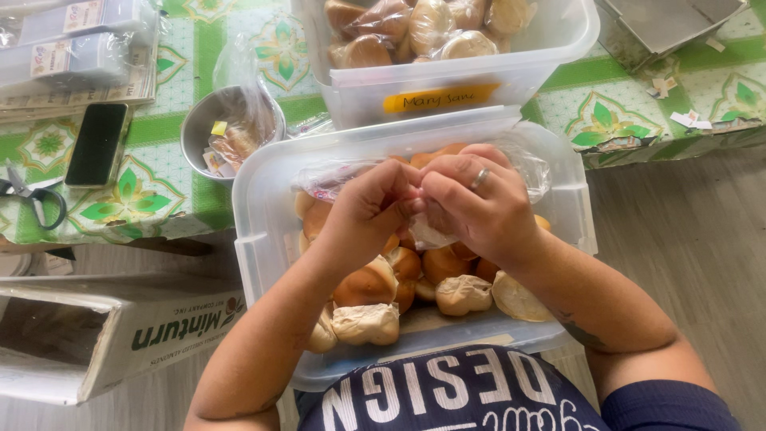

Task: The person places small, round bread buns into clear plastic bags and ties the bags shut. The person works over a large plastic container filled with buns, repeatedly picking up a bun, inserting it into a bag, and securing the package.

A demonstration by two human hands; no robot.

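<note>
Both hands meet at frame centre over a clear plastic tub of bread rolls. Left hand fingers curled tight, pinching the edge of a thin clear plastic bag. Right hand, ring on one finger, also closed, fingers bunched on the same bag; knuckles of the two hands touching. Bag looks crumpled between them; cannot tell for sure whether a roll is inside it. More clear film lies stretched across the upper part of the tub, behind the hands.

Rolls in the tub are loose and unwrapped, golden tops, some flipped showing pale undersides, filling centre to lower part of the tub. Tub sits at lower centre, its near rim just above the person's dark blue printed shirt.

Upper centre: second clear tub with a yellow label on its front, holding rolls already wrapped in plastic. It touches the far edge of the first tub.

Left of it, a round metal bowl with a plastic bag and small paper bits inside. Upper left: black phone face up on a green patterned tablecloth; scissors at far left edge. Lower left: open white cardboard box lying on its side. Grey floor at right.
</note>
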